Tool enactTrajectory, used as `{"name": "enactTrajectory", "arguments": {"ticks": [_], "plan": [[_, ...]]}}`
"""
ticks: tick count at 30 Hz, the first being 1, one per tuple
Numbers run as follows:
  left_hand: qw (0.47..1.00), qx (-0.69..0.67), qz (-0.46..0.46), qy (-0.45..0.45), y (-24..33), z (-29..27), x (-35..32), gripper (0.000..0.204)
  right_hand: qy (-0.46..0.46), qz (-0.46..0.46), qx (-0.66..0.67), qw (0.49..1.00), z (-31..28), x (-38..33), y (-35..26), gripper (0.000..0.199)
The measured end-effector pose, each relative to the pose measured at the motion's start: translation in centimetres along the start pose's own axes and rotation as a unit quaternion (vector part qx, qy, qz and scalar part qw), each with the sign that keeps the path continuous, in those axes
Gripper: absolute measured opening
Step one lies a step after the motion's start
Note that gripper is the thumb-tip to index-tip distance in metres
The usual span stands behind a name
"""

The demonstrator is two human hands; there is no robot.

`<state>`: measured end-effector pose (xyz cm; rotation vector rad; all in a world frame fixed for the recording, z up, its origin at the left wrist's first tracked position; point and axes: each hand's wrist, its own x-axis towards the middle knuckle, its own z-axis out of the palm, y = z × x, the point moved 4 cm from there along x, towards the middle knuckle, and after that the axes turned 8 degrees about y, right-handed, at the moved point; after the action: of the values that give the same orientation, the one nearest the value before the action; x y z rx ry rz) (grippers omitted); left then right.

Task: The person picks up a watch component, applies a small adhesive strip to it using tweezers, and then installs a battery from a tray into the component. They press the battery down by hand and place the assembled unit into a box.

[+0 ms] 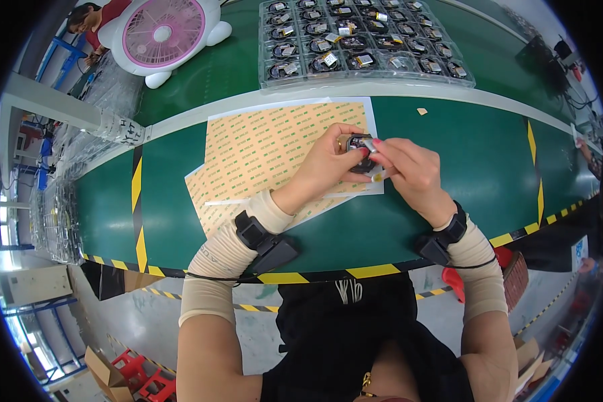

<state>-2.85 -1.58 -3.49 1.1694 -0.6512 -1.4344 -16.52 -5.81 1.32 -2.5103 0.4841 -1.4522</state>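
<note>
A small black electronic device (364,167) with a rounded case and exposed insides sits in my left hand (323,161), its fingers and thumb closed around the rim. My right hand (417,173) meets it from the right. Thumb and forefinger there pinch a small flat silver piece (369,144) at the device's top; whether it is attached inside, I cannot tell. Beneath both hands lie tan sheets (261,147) with rows of green print, on white backing. Fingers partly cover the device.
Beyond the pale ledge, a clear compartment tray (365,86) holds many similar devices. A pink and white fan (163,33) stands far left, with another person behind it. A tan scrap (422,111) lies on the green table (462,161). Striped tape marks its front edge.
</note>
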Motion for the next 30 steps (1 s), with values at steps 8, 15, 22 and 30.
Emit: {"name": "enactTrajectory", "arguments": {"ticks": [8, 15, 22, 30], "plan": [[1.000, 0.006, 0.021, 0.021, -0.2, -0.3, 0.0, 0.022, 0.000, -0.085, -0.068, 0.994, 0.5, -0.1, -1.1, 0.016], [0.999, -0.009, -0.015, 0.047, -0.4, -0.7, 0.1, 0.025, -0.054, -0.105, -0.112, 0.987, 1.5, -0.6, -1.3, 0.017], [0.998, -0.050, -0.013, 0.020, -0.2, -0.6, -0.2, 0.028, -0.061, -0.085, -0.108, 0.989, 1.8, -0.8, -1.2, 0.017], [0.999, -0.036, 0.012, -0.023, -0.1, -0.1, 0.0, 0.031, -0.050, 0.194, 0.065, 0.978, 1.1, -0.3, 0.4, 0.015]]}}
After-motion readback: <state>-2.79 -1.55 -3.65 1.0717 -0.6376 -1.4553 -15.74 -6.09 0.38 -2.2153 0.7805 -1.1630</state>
